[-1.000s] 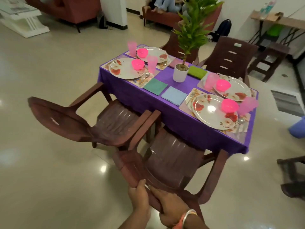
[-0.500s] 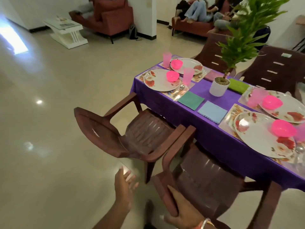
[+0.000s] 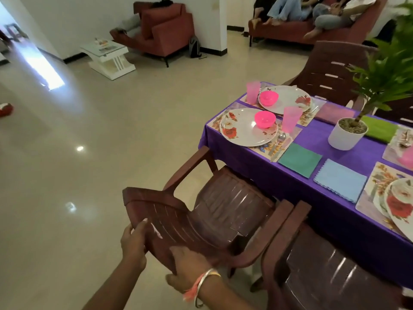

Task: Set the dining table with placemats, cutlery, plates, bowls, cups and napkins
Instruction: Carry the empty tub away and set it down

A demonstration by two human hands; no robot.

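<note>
The purple-clothed dining table [image 3: 257,162] carries floral placemats, white floral plates [image 3: 243,135], pink bowls [image 3: 264,119], pink cups [image 3: 291,119], cutlery [image 3: 279,142] and flat napkins, one teal [image 3: 300,159] and one light blue [image 3: 340,180]. Two brown plastic chairs stand at the near side. My left hand [image 3: 134,245] grips the backrest of the left chair [image 3: 223,211] at its top edge. My right hand [image 3: 190,268], with a wristband, holds the same backrest lower down.
A second brown chair [image 3: 324,274] stands right beside the held one, armrests almost touching. A potted plant [image 3: 348,133] sits mid-table. More chairs stand on the far side. A red armchair [image 3: 165,30], a white low table [image 3: 107,57] and a sofa with seated people lie beyond open floor.
Both hands left the right chair's backrest and moved to the left chair, now holding its backrest. My view swung left, so the right place settings are partly out of frame.
</note>
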